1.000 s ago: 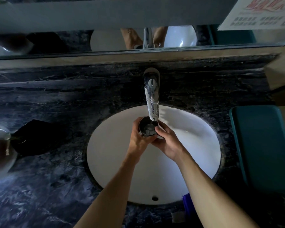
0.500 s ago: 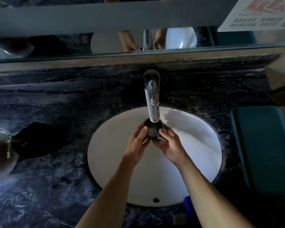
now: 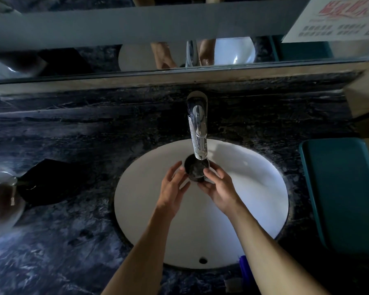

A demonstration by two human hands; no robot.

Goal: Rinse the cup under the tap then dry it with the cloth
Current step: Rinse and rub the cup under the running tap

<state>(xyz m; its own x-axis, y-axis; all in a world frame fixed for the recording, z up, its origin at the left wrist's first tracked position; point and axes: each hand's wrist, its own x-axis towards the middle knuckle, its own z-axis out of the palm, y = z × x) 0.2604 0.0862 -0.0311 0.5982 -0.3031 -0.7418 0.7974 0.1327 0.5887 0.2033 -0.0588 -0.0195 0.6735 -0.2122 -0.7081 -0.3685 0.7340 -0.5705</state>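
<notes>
Both hands cradle the cup [image 3: 196, 169]: right hand [image 3: 221, 189] wrapped around it, left hand [image 3: 172, 190] fingers spread against its side, directly under the tap [image 3: 197, 133], basin [image 3: 254, 188] open toward six o'clock.

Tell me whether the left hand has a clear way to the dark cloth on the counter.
Probably yes: the left hand sits open beside the cup, and only bare counter lies between it and the dark cloth.
</notes>
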